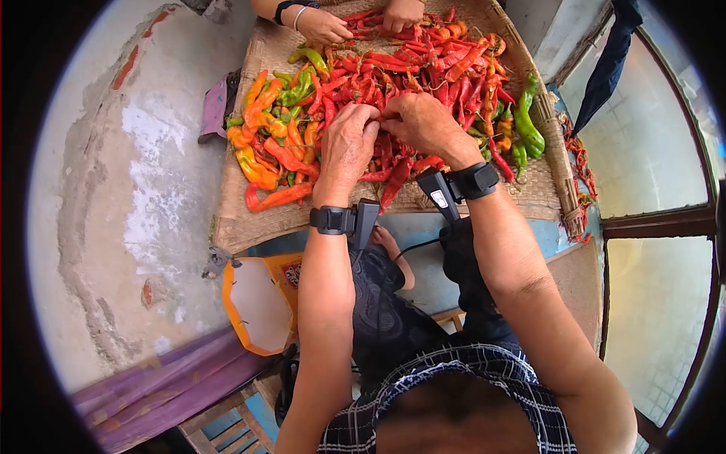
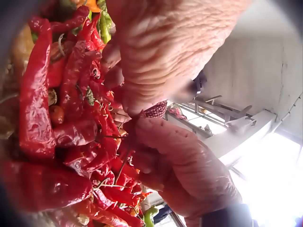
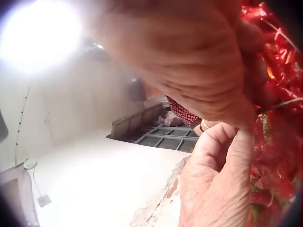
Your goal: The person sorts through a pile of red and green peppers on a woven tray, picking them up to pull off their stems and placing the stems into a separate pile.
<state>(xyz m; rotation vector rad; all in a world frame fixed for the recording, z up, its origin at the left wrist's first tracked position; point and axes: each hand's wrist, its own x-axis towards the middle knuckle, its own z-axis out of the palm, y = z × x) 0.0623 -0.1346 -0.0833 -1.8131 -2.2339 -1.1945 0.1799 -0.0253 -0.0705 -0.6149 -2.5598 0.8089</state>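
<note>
Two hands meet over the middle of the woven tray (image 1: 240,218), a bit toward its near edge, with fingers bent in and tips close together. The left hand (image 1: 349,147) pinches a small bit of red pepper (image 3: 236,129) between thumb and finger. The right hand (image 1: 429,129) has its thumb and finger pressed together at the same spot, but I can't tell how much it holds. Under them is a big heap of red peppers (image 1: 393,68), shiny and wrinkly. They look very light and a bit soft, so a hard squeeze might tear the skin. The thin stems look easy to snap; the fat end by the stem seems best to hold. Orange peppers (image 1: 257,170) lie by the left edge, a fat green pepper (image 1: 528,130) near the right edge, and someone else's hands (image 1: 324,26) reach in at the far edge.
</note>
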